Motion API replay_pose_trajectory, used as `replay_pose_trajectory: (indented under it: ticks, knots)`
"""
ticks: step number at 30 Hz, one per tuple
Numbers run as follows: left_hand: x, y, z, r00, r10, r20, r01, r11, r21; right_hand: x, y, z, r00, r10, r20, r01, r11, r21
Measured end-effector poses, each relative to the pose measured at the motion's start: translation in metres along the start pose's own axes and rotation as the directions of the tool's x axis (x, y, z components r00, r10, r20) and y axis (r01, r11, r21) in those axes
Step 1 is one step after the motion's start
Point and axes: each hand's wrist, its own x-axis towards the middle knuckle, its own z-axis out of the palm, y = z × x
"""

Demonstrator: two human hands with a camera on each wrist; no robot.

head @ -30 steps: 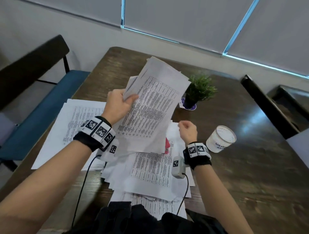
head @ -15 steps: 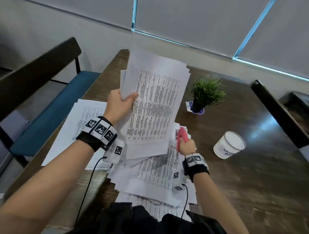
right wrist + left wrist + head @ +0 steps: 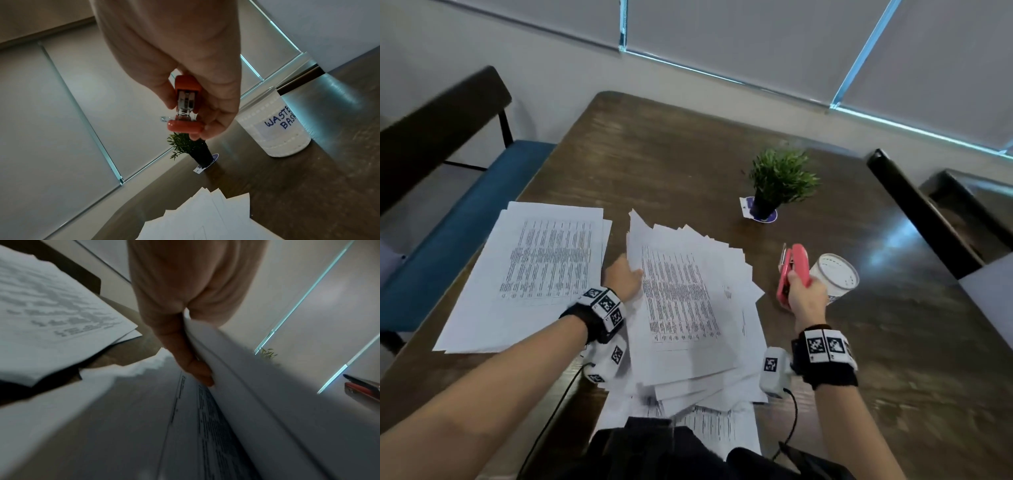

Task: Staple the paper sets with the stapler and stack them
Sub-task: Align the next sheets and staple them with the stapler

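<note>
Half a second earlier your left hand [image 3: 624,278] had the set of white printed sheets [image 3: 681,308] raised upright in front of you; at this moment it had come down, and the set lay low over the loose fanned pile of white sheets [image 3: 736,274] in front of you on the dark wooden table [image 3: 688,154]. Your fingers [image 3: 197,368] were curled under the set's left edge with the thumb over it, so the grip was a firm pinch on that edge, as the left wrist view showed.

Your right hand [image 3: 806,296] had also moved: it had lifted the small pink stapler [image 3: 792,270] clear of the papers and swung it out to the right, where it stood in the air nose-up, in front of the white paper cup marked as a waste basket [image 3: 834,279]. Your fingers were wrapped round its body, and its jaws stood apart with nothing between them.

For the task, this meant both things were in hand but well apart, and no corner had yet been fed into the stapler. I judged the next need was to bring the stapler's mouth to a top corner of the held set. The flat stack of white printed sheets [image 3: 534,274] at your left looked like the place for finished sets.
</note>
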Motion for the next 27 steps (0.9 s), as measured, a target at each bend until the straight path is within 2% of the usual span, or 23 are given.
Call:
replay_pose_trajectory:
  ticks: [5,9,11,13,16,19,23,27]
  knots:
    - [-0.008,0.002,0.004,0.982,0.095,0.163,-0.125,0.974,0.186,-0.015,0.001,0.010,0.996,0.012,0.084,-0.009,0.999,-0.041]
    - [-0.024,-0.007,0.022,0.900,0.111,0.421,-0.230,0.943,0.243,-0.020,0.007,0.025,0.984,0.035,0.176,-0.016,0.994,-0.105]
    - [-0.031,-0.012,0.033,0.870,0.076,0.487,-0.242,0.927,0.286,-0.027,0.008,0.032,0.975,0.033,0.221,-0.001,0.989,-0.145]
    - [-0.036,-0.018,0.042,0.894,0.066,0.443,-0.218,0.928,0.301,-0.032,0.013,0.040,0.962,0.033,0.271,0.027,0.976,-0.216]
    - [-0.029,-0.020,0.046,0.940,0.119,0.321,-0.195,0.957,0.216,-0.041,0.024,0.052,0.932,0.058,0.358,0.065,0.945,-0.321]
    - [-0.016,-0.010,0.042,0.944,0.129,0.304,-0.229,0.920,0.320,-0.050,0.034,0.059,0.912,0.078,0.403,0.117,0.892,-0.437]
    - [-0.002,0.009,0.045,0.900,0.188,0.394,-0.359,0.832,0.424,-0.056,0.043,0.063,0.897,0.106,0.430,0.151,0.839,-0.522]
    - [-0.008,0.023,0.067,0.820,0.274,0.502,-0.542,0.654,0.528,-0.052,0.049,0.063,0.927,0.095,0.363,0.136,0.817,-0.560]
